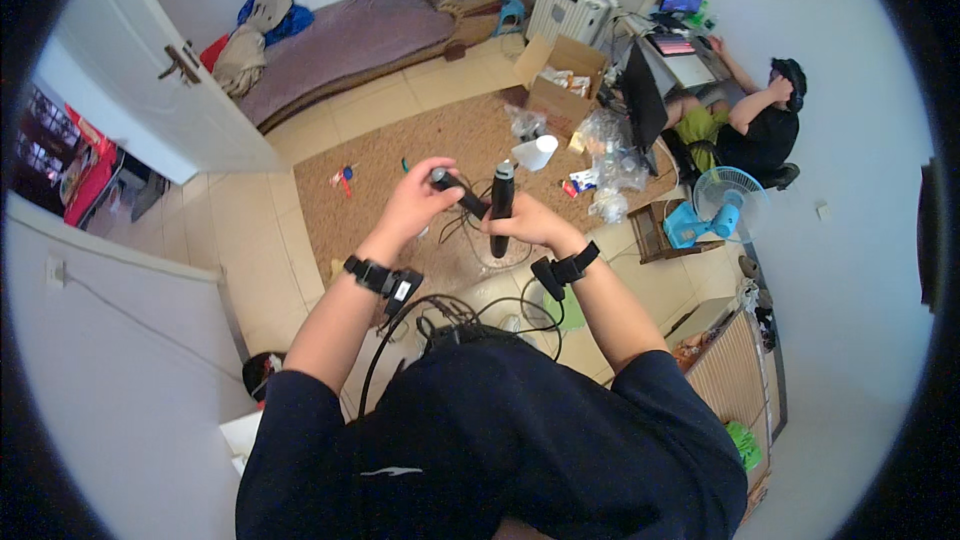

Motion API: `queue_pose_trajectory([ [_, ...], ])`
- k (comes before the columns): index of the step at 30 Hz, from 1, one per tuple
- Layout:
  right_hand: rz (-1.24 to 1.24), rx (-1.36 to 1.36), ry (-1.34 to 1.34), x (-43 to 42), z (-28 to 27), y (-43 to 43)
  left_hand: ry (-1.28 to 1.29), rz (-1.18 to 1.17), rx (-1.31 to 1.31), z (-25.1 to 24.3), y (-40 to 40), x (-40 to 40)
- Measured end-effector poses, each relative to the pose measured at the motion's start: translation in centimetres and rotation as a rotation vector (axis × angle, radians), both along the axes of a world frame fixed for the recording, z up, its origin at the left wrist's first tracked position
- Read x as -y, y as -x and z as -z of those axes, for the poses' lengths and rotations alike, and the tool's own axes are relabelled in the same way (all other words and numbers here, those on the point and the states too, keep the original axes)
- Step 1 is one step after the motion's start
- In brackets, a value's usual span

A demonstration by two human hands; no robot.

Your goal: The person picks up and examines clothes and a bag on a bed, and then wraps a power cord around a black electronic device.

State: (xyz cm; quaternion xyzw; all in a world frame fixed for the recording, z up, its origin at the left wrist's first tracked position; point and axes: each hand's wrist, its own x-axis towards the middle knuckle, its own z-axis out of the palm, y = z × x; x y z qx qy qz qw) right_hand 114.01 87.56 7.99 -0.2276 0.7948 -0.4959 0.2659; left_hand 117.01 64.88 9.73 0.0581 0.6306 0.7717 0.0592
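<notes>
My left hand [420,199] is closed around a black cylindrical handle [466,199] with a grey end, which slants down to the right. In my right hand [536,221] is a second black handle [502,210], held nearly upright, its grey cap at the top. The lower end of the left handle lies close to my right fingers; whether they touch I cannot tell. Thin dark cord hangs in loops behind and below the handles. Each wrist wears a black strap with a small box, and black cables run from them towards my body.
Beyond the brown rug [360,165] are an open cardboard box [562,82], clear plastic wrapping [615,150] and a white suitcase [570,7]. A person [757,120] sits at a desk on the right, near a blue fan [724,217]. A white door [165,67] stands open at left.
</notes>
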Motion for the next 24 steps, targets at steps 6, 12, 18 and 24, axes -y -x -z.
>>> queue_pose_trajectory([
  [6, 0.143, 0.13, 0.039, -1.3, -2.5, -0.8, 0.041, -0.047, 0.062, 0.6, 0.2, -1.1],
  [12, 0.669, 0.668, 0.678, -3.3, -0.1, -2.3, -0.028, -0.339, 0.138, 2.1, -0.9, -1.7],
  [18, 0.532, 1.022, 0.679, -1.8, 3.0, -4.0, -0.098, -0.36, 0.105, 3.5, -1.7, -3.4],
  [24, 0.543, 0.977, 0.837, 2.2, 2.0, -4.5, -0.103, -0.178, -0.078, 4.2, -2.9, -4.3],
])
